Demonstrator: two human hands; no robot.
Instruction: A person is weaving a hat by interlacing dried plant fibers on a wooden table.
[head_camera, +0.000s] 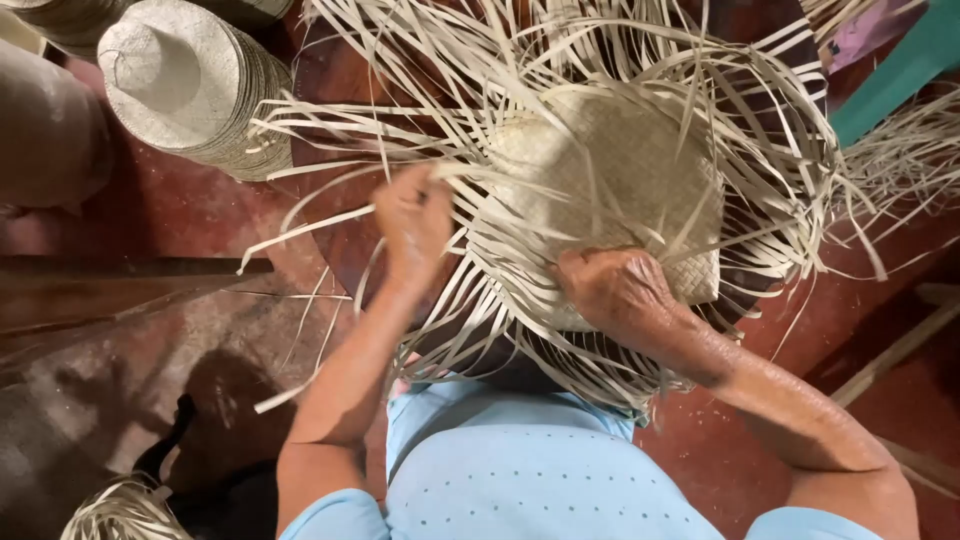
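Note:
A half-woven straw hat (610, 170) lies crown-up over a dark round form, with long loose pale strips fanning out all around it. My left hand (412, 222) is at the hat's left edge, its fingers closed on a few loose straw strips (330, 222). My right hand (612, 290) presses flat on the near side of the woven part, fingers curled over the weave.
A stack of finished woven hats (180, 80) stands at the upper left on the reddish floor. A teal chair leg (900, 65) shows at the upper right. A bundle of straw (120, 510) lies at the bottom left beside a dark bag. Wooden boards (120, 285) run along the left.

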